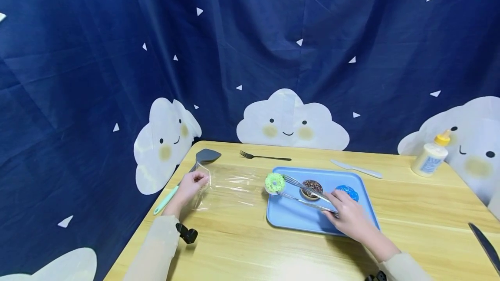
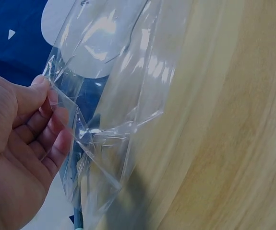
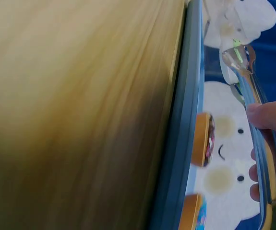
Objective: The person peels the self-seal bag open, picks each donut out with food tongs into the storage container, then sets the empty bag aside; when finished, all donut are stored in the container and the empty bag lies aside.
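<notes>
My left hand (image 1: 194,185) pinches the edge of a clear plastic bag (image 2: 123,124) between thumb and fingers; the bag (image 1: 234,185) stretches right toward the tray. In my right hand (image 1: 347,214) is a pair of metal tongs (image 1: 304,203), reaching left across the blue tray (image 1: 289,220). At the tong tips sits a green-iced donut (image 1: 275,183), over the tray's left edge near the bag's right end. A chocolate donut (image 1: 311,190) and a blue-iced donut (image 1: 347,192) lie on the tray, the latter partly hidden by my right hand. The right wrist view shows the tongs (image 3: 255,105) gripped by thumb and fingers.
A spatula (image 1: 207,155) with a green handle lies under and beside my left arm. Behind the bag and tray are a black fork (image 1: 269,158) and a pale knife (image 1: 356,168). A yellow-capped bottle (image 1: 429,159) stands at the back right; a dark knife (image 1: 484,244) lies at the right edge.
</notes>
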Demonstrator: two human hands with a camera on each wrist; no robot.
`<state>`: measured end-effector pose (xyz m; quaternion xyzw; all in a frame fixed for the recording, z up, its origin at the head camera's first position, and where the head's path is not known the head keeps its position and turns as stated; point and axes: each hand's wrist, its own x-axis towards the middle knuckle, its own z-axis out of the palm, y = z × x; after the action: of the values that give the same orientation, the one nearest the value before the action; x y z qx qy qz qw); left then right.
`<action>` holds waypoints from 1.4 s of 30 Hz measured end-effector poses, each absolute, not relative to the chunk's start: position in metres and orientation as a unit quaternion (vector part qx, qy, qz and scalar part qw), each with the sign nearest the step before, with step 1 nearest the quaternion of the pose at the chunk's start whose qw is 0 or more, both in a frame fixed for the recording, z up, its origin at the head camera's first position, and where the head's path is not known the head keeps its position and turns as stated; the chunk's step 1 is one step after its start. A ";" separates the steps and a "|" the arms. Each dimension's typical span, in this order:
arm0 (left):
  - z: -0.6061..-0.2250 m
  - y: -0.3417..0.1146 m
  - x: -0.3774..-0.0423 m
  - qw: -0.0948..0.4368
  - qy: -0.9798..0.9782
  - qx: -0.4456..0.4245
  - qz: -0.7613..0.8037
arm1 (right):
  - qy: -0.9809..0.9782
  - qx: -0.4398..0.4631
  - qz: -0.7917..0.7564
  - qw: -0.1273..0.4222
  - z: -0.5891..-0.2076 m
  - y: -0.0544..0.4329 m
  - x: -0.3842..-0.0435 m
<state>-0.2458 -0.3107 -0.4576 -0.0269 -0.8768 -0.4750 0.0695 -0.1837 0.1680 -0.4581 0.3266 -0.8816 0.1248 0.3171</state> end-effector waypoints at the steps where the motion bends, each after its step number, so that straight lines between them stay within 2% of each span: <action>1: -0.458 -0.311 -0.246 0.071 -0.877 -0.026 -0.475 | -0.884 0.323 0.126 0.313 -0.458 0.172 -0.182; 6: -0.460 -0.312 -0.246 0.085 -0.885 -0.026 -0.457 | -0.896 0.306 0.106 0.304 -0.457 0.182 -0.174; 20: -0.467 -0.306 -0.249 0.079 -0.917 -0.046 -0.389 | -0.914 0.284 0.081 0.279 -0.457 0.183 -0.165; 35: -0.486 -0.292 -0.248 0.052 -0.927 -0.050 -0.367 | -0.882 0.279 0.160 0.343 -0.450 0.207 -0.155; 42: -0.492 -0.288 -0.245 0.065 -0.941 -0.074 -0.325 | -0.899 0.193 0.185 0.347 -0.444 0.245 -0.141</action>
<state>-0.2447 -0.2884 -0.4923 -0.0744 -0.9407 -0.3246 0.0647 -0.1415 0.2449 -0.4440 0.1935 -0.8988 0.1848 0.3473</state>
